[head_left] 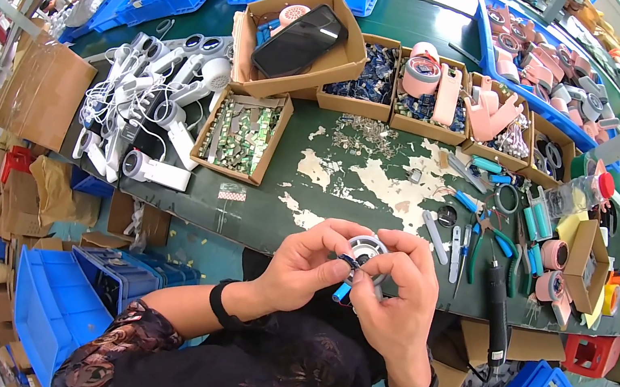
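Observation:
Just past the table's near edge, my hands hold a small round grey-and-white housing, which looks like a handheld fan head. My left hand grips its left side, thumb and fingertips pinched at a small dark part, perhaps a circuit board. On the other side, my right hand is closed round the rim, with thumb and index finger pressed at the same spot. A blue cylinder, like a battery cell, sticks out below the housing. The fingers partly hide the inside of the housing.
The green table has peeling pale patches. White fans with cables crowd its left. Cardboard boxes of parts stand behind. Pliers, tweezers and a black electric screwdriver lie at right. Blue crates flank me below.

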`<state>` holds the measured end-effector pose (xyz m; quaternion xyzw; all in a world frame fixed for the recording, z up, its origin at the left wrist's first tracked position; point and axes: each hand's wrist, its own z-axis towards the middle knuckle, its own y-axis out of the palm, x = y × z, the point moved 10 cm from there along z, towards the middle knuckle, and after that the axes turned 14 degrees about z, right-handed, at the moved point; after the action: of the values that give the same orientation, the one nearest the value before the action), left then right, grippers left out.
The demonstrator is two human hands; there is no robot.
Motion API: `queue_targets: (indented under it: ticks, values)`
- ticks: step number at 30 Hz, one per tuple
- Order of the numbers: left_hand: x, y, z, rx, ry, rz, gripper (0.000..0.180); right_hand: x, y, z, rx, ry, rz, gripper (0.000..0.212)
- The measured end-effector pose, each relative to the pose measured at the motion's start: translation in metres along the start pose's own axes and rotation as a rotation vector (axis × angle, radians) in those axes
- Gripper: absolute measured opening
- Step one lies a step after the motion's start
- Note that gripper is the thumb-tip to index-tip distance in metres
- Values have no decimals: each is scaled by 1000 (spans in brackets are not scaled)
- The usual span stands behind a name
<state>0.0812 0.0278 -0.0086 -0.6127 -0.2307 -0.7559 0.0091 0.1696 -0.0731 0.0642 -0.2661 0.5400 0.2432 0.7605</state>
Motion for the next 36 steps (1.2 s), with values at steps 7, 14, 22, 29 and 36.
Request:
queue_targets:
  ticks: [7, 14, 22, 29, 36]
  values:
    - [-3, 0, -1, 11, -21, -42, 13, 0, 0, -3, 10, -34, 11, 15]
    - [3, 0, 0, -24, 19, -48, 13, -8, 0, -5, 18, -71, 25, 16]
    - [6, -4, -1, -47, 59, 3, 16, -4, 4, -8, -20, -58, 89, 14]
    - [16, -3, -1, -41, 133, 81, 13, -11, 7, -8, -63, -142, 51, 15]
    - [29, -2, 0, -65, 244, 138, 13, -23, 4, -9, -43, -235, -13, 19]
